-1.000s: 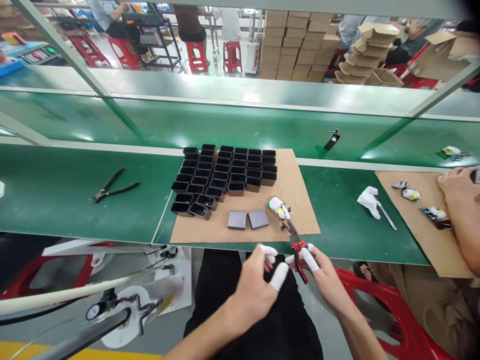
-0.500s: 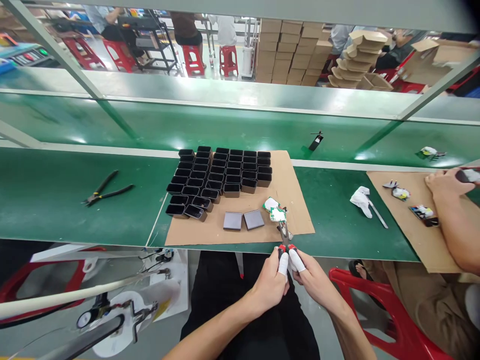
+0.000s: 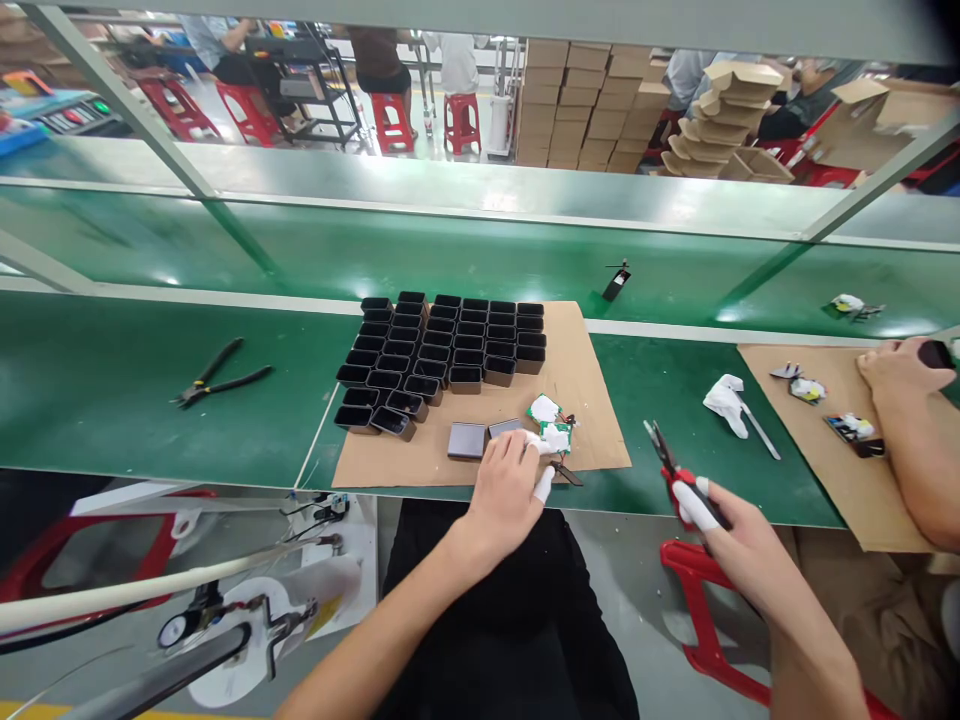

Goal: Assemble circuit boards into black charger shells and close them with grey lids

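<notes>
My left hand (image 3: pixel 499 495), white covers on its thumb and a fingertip, reaches over a flat grey piece (image 3: pixel 504 427) to the edge of a green circuit board (image 3: pixel 556 437) with a white top. Its thumb stands apart from the fingers; whether the fingertip touches the board I cannot tell. A second circuit board (image 3: pixel 544 408) lies just behind. Below them a small dark part (image 3: pixel 566 473) with wires rests at the cardboard's front edge. Held in my right hand (image 3: pixel 724 525) are red-handled pliers (image 3: pixel 667 460), raised over the bench's front edge to the right.
Rows of black open boxes (image 3: pixel 450 345) stand on the cardboard sheet (image 3: pixel 592 420), with another grey piece (image 3: pixel 466 441) in front. Black-handled pliers (image 3: pixel 221 375) lie at left. A white cloth (image 3: pixel 726 402) lies at right, near a co-worker's arm (image 3: pixel 904 440). A red stool (image 3: pixel 705 600) stands below.
My hands have parted. The right one has carried the red-handled pliers away to the right, and the left has moved up and left to the circuit board.
</notes>
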{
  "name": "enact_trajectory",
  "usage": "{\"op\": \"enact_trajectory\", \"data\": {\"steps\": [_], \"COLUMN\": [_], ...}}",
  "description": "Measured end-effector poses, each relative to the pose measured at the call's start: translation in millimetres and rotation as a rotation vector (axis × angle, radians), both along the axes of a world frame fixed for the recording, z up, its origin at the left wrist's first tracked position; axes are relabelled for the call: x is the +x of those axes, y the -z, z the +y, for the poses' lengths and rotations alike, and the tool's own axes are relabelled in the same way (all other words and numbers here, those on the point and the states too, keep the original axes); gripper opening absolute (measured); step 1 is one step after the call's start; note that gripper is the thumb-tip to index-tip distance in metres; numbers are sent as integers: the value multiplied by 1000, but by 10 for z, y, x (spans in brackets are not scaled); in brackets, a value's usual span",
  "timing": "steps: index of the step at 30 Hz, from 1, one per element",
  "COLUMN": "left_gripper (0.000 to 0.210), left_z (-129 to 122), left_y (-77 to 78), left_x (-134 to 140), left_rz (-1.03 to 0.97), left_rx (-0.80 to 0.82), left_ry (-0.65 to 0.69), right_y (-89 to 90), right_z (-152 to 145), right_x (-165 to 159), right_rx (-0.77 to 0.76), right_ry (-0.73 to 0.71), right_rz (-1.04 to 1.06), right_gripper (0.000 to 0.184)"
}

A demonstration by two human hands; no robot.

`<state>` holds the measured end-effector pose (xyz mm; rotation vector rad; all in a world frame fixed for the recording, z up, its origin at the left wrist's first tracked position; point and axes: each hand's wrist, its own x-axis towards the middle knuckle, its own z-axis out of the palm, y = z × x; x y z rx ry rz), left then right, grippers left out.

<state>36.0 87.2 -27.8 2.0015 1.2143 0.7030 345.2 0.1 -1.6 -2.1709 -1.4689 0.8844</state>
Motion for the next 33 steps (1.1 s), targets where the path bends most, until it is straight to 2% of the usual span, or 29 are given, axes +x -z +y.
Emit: {"op": "enact_trajectory", "data": {"steps": [2,3,6,8,11,15,16,18,20,22,24,27,29,31,33], "left_gripper": [19,25,34,30,20,30,30,30,38,46,51,51,44,33,23], "left_z": [238,342,576,671,738,719,698,644,582,524,485,491,558,679,835], "left_y": [-33,-52,-103,-135,-193,-312,-346,-408,-450,-468,-472,-478,-474,-441,-370], "left_x": [12,26,80,114,140,129,131,162,240,349,454,511,432,253,12], "left_rz": [64,90,141,144,109,-10,-51,-143,-351,-600,-721,-625,-493,-228,178], "left_rx": [75,97,113,93,31,-141,-198,-300,-471,-656,-755,-708,-599,-305,148], "left_ry": [102,152,254,280,259,119,85,44,10,-67,-146,-162,-165,-273,-468], "right_y": [107,176,398,525,635,584,544,462,407,400,433,498,511,489,440], "right_z": [207,312,577,682,735,695,680,660,662,699,779,964,1100,1226,1341], "right_x": [-12,-38,-151,-227,-316,-366,-372,-393,-444,-532,-641,-777,-817,-813,-779], "right_rx": [83,106,175,223,293,429,481,574,603,555,508,513,526,524,515], "right_ry": [84,105,93,53,18,43,1,-149,-275,-281,-237,-135,-35,60,105], "right_rz": [-316,-398,-501,-541,-567,-570,-510,-262,62,302,456,624,724,807,849], "right_gripper": [42,41,36,34,36,46,46,41,54,78,83,57,49,59,69]}}
